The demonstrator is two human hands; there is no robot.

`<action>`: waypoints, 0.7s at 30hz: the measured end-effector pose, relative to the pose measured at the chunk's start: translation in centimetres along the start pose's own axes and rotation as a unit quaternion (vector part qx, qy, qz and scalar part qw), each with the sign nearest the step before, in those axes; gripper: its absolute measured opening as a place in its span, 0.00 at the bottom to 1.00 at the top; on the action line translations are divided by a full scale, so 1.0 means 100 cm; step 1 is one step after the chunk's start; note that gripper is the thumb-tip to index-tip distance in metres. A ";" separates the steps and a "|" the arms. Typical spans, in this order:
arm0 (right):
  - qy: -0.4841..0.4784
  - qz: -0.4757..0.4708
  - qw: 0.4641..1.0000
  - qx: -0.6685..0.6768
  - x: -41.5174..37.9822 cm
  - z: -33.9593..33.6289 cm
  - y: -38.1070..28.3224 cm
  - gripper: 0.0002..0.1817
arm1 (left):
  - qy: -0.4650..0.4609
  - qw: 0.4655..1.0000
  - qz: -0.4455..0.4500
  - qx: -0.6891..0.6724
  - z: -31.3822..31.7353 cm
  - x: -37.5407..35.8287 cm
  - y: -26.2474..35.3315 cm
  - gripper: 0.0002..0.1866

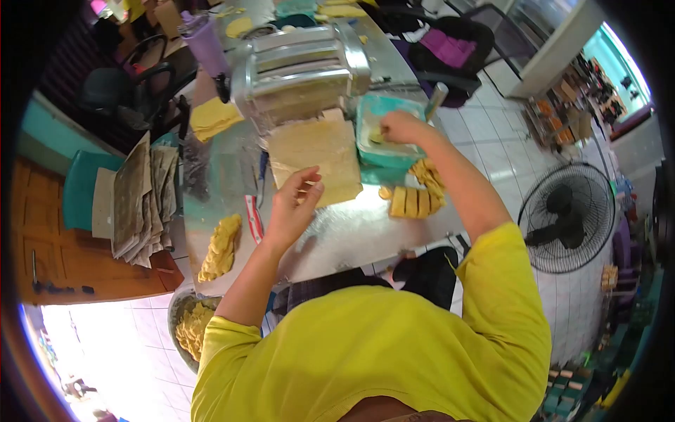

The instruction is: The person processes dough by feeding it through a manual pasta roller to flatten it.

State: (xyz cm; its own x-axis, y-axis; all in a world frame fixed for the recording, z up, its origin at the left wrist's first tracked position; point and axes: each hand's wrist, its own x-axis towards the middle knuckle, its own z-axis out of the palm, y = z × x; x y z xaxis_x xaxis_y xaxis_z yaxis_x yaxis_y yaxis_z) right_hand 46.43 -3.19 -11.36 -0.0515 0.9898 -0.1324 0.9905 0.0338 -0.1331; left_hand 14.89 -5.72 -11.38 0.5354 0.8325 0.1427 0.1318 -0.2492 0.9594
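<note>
Your left hand is half open with fingers loosely curled; your right hand is bunched, but you cannot tell whether it grips anything. Beneath them, on your desk, a steel pasta machine stands toward the far edge. Nearer you, a floured tan sheet lies by your left fingertips. Toward the right edge, your right hand is over a teal tub. A dough lump rests near the near-left corner, cut dough pieces near the near-right.
</note>
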 end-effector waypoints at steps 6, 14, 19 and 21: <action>0.141 0.020 0.935 0.325 -0.049 -0.094 -0.008 0.10 | 0.027 0.973 0.171 0.151 -0.031 0.043 0.035 0.20; 0.204 -0.176 0.892 0.362 0.041 -0.164 -0.089 0.09 | 0.049 0.924 0.308 0.221 -0.059 0.180 0.097 0.26; 0.154 -0.142 0.929 0.305 0.108 -0.133 -0.092 0.12 | -0.090 0.907 0.182 0.369 -0.084 0.211 0.083 0.23; 0.095 -0.140 0.937 0.307 0.109 -0.133 -0.092 0.14 | -0.059 0.884 0.216 0.410 -0.081 0.211 0.078 0.19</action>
State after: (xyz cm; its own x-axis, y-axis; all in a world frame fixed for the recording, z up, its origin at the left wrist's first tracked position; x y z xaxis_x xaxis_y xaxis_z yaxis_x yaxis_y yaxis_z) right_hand 38.46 9.12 1.50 -0.2166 0.9629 0.1609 0.6789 0.2670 -0.6840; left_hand 20.47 13.92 1.05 0.7602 0.5272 0.3796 0.4293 -0.8462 0.3156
